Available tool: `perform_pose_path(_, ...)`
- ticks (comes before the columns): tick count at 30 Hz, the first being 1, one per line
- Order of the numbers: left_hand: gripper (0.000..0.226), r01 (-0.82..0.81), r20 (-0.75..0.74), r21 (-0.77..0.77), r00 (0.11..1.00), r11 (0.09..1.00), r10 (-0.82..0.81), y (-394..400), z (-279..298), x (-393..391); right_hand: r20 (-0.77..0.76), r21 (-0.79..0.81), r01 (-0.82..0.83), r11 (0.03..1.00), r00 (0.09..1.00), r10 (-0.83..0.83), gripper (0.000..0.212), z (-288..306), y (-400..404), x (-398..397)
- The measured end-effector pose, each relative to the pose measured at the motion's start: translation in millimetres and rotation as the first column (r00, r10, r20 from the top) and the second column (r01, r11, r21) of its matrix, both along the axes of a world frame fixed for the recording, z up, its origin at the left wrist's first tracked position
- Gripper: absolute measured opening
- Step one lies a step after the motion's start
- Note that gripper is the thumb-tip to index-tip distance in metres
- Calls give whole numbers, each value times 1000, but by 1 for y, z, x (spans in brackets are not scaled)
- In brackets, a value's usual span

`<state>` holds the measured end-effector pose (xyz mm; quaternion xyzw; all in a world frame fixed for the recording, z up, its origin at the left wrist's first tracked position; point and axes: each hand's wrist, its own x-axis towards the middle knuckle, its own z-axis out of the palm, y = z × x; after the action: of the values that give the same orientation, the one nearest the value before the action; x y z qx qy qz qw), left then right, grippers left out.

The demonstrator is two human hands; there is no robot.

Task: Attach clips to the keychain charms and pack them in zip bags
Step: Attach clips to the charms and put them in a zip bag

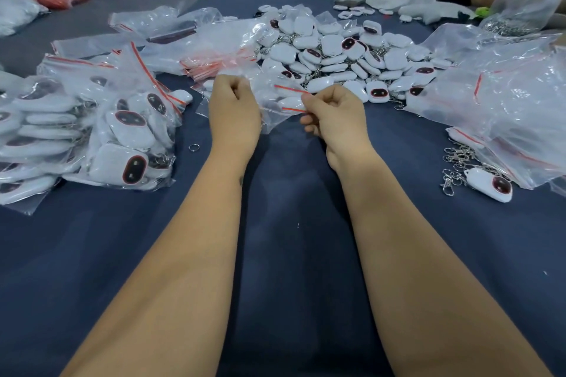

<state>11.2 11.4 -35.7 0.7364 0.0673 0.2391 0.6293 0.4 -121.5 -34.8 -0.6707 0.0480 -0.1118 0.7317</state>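
Bare blue tablecloth (pixel 291 254) lies open along the near edge; packed zip bags (pixel 92 138) block left; loose charms (pixel 337 52) behind; metal clips (pixel 456 162) right.

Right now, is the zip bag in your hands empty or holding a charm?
Cannot tell. Both hands, left and right, pinch the zip bag; white shapes show through, possibly charms lying behind.

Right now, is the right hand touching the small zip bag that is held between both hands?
Touching. In the head view the right hand pinches the red-striped edge of the zip bag between thumb and fingers; the left hand grips its other side.
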Motion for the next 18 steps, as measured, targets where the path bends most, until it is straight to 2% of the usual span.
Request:
perform_pose_path(2, 7, 58, 41, 142, 997, 988, -64, 0, -2, -2, -4, 9, 52, 999, 999, -52, 22, 0, 1, 0)
perform_pose_path(5, 24, 264, -62, 384, 963, 885, -261, -3, -8, -3, -4, -29, 71, 997, 997, -71, 23, 0, 3, -1)
perform_pose_path(7, 21, 238, -85, 397, 971, 887, -223, -2, -8, -1, -4, -23, 49, 999, 999, -49, 19, 1, 4, -1)
perform_pose_path(8, 23, 162, -57, 326, 987, 932, -151, -1, -8, 1, -7, -15, 35, 999, 999, -36, 15, 3, 4, -1)
perform_pose_path(10, 26, -70, -7, 52, 998, 996, 70, 2, -2, 4, -29, -40, 23, 999, 999, -24, 8, 5, 8, 0)
perform_pose_path(12, 24, -240, 39, -207, 967, 948, 253, 8, 5, 10, -37, -93, 39, 995, 998, -42, 4, 7, 11, 5)
perform_pose_path(14, 21, -316, 78, -325, 930, 891, 359, 11, 11, 18, -13, -204, 82, 976, 996, -86, 7, 10, 15, 13)
perform_pose_path(15, 21, -345, 86, -341, 915, 875, 394, 11, 13, 22, 12, -322, 107, 941, 994, -109, 13, 11, 17, 20)
perform_pose_path(17, 22, -370, 95, -381, 896, 847, 434, 10, 11, 31, 60, -596, 152, 788, 988, -145, 27, 11, 23, 36)
perform_pose_path(18, 23, -371, 94, -422, 890, 827, 447, 9, 9, 34, 80, -677, 174, 715, 983, -164, 33, 12, 25, 43)
